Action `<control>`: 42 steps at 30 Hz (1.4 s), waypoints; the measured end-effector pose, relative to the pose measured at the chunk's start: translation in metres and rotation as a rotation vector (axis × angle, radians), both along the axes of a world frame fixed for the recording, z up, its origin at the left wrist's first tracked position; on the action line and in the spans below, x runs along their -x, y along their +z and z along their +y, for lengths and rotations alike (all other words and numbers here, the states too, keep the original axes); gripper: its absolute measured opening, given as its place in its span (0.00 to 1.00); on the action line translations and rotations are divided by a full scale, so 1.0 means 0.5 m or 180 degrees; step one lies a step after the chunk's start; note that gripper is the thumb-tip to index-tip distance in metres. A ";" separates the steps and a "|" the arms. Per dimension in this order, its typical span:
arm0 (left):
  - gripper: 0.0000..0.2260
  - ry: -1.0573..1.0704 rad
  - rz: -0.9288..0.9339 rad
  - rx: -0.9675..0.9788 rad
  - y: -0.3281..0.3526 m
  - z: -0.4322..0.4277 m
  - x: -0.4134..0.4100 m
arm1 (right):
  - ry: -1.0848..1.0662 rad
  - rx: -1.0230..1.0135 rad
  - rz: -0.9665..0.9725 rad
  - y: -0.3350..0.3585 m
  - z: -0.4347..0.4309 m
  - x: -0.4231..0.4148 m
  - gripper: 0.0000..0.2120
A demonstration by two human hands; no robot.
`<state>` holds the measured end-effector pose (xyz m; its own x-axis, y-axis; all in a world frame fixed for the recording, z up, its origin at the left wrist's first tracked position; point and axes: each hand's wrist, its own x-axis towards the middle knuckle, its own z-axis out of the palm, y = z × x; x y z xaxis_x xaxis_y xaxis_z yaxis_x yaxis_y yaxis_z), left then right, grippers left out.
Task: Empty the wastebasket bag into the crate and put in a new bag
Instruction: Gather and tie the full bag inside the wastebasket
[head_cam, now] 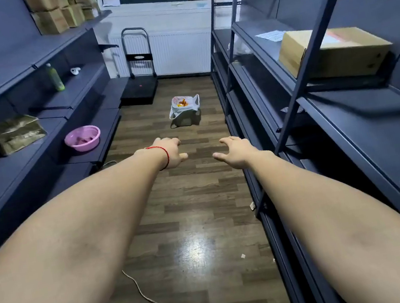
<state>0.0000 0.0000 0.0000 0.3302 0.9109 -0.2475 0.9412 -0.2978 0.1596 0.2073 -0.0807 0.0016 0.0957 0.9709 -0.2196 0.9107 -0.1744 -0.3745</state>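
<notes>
Wood-plank floor (197, 205); boxy wastebasket (185, 118), crinkled white bag (183, 106); left hand (171, 152), right hand (237, 151) fingers spread, empty.

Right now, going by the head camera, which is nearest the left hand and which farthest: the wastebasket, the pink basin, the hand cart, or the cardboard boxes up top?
From the left hand:
1. Wastebasket, on the floor just ahead.
2. Pink basin, low shelf on the left; too close to the wastebasket to rank surely.
3. Hand cart, at the aisle's end.
4. Cardboard boxes, top left shelf.
</notes>
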 end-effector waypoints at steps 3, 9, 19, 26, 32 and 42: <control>0.30 -0.0006 0.0102 0.0031 0.003 -0.013 -0.005 | 0.0000 0.0017 -0.0061 -0.002 -0.014 -0.011 0.33; 0.29 -0.0014 0.0094 0.0011 0.016 -0.021 -0.020 | 0.0027 -0.0057 0.0002 -0.007 -0.010 -0.022 0.33; 0.29 -0.0011 -0.0058 -0.0109 -0.016 0.084 -0.050 | -0.0076 -0.0554 0.0323 -0.017 0.081 -0.052 0.31; 0.29 0.0002 -0.0024 -0.0018 -0.046 0.271 -0.066 | -0.0001 -0.0495 0.0168 -0.028 0.269 -0.073 0.31; 0.29 -0.0007 -0.0051 -0.0124 -0.026 0.482 -0.076 | 0.0045 -0.0484 0.0067 -0.010 0.489 -0.069 0.31; 0.27 0.0025 0.0058 -0.0103 -0.003 0.763 -0.086 | -0.0054 -0.0425 0.0140 -0.022 0.784 -0.085 0.31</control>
